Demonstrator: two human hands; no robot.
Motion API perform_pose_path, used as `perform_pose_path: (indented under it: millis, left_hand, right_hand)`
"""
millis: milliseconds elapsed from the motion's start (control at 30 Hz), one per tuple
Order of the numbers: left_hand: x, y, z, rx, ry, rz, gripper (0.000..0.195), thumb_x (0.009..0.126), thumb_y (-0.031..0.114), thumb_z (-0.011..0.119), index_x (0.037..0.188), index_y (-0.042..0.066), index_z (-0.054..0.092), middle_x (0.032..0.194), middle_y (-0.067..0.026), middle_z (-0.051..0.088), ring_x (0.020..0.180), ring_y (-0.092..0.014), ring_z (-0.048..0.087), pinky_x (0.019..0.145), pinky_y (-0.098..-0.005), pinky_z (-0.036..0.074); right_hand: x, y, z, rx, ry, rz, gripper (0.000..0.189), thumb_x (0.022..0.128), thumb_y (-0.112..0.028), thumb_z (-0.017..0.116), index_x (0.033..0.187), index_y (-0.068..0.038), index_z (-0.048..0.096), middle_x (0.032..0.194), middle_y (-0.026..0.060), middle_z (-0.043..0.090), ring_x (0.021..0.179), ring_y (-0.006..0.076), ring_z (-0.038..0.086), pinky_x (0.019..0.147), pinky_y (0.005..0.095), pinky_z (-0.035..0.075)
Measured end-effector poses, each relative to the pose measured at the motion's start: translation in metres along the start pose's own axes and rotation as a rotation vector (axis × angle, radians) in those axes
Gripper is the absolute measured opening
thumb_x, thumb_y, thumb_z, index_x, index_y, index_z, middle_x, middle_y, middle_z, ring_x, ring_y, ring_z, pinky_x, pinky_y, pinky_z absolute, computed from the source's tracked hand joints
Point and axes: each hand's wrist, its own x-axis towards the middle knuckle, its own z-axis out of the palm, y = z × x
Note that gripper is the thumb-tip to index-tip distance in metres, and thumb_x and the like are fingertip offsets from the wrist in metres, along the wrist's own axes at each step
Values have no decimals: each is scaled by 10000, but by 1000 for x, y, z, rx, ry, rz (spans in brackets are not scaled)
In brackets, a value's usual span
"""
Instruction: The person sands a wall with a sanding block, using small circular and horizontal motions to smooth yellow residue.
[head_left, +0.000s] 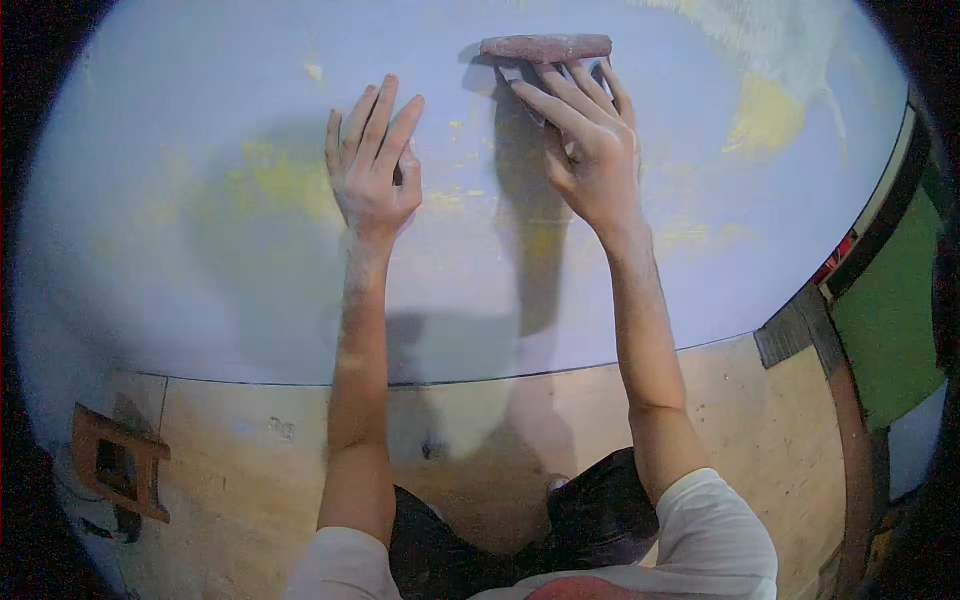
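Note:
My right hand (600, 154) is at the upper right, gripping a reddish-brown, dust-covered bar-shaped hand tool (546, 48). The tool looks like a sanding block, though its exact kind is unclear. Its long side runs across the view beyond my fingertips, and pale edges show beneath the fingers. My left hand (377, 161) is held up to the left with fingers spread and nothing visible in it; whether it touches the surface cannot be told. Behind both hands is a pale bluish-white wall (442, 277) with yellow patches (289, 180). Whitish dust coats both hands and wrists.
A tan floor (247, 457) meets the wall along a dark line. At the lower left stands a brown wooden frame-like object (120, 461). On the right are a grey strip (784, 337), a dark curved edge and a green panel (892, 307). Arm shadows fall across the wall.

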Motion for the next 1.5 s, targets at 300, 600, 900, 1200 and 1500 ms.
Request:
perform_pose_path:
  millis: [300, 600, 900, 1200, 1500]
  left_hand:
    - [3, 3, -1, 0, 2, -12, 502, 877, 63, 576, 1328, 246, 698, 1513, 14, 580, 1405, -182, 508, 1228, -509, 299]
    - [2, 3, 2, -27, -5, -7, 469, 920, 63, 549, 1344, 207, 689, 1516, -47, 579, 1436, -260, 495, 1239, -558, 253]
    - [5, 3, 3, -10, 21, 6, 509, 860, 50, 586, 1316, 241, 705, 1515, 2, 579, 1411, -201, 507, 1223, -513, 306]
    - [2, 5, 9, -3, 12, 5, 525, 854, 59, 584, 1329, 247, 701, 1508, -1, 585, 1406, -202, 508, 1210, -535, 320]
    - [-1, 2, 7, -19, 15, -8, 518, 865, 46, 592, 1331, 245, 695, 1518, 5, 575, 1408, -199, 506, 1222, -515, 306]
  right_hand:
    - [-1, 8, 5, -21, 46, -9, 572, 735, 5, 748, 1279, -167, 710, 1304, 77, 691, 1306, 305, 580, 1207, 527, 328]
    - [1, 3, 2, -38, 42, 9, 558, 742, 19, 739, 1266, -170, 720, 1286, 81, 700, 1325, 283, 578, 1207, 530, 328]
    - [-1, 4, 1, -6, 30, 19, 539, 764, 43, 702, 1258, -169, 731, 1314, 88, 695, 1346, 293, 564, 1217, 535, 308]
    - [-3, 3, 4, -7, 25, 32, 518, 802, 66, 665, 1252, -176, 748, 1344, 102, 693, 1374, 306, 557, 1209, 513, 315]
    - [-6, 11, 9, -12, 22, 5, 626, 705, -8, 769, 1301, -189, 702, 1328, 93, 680, 1338, 306, 559, 1216, 541, 309]
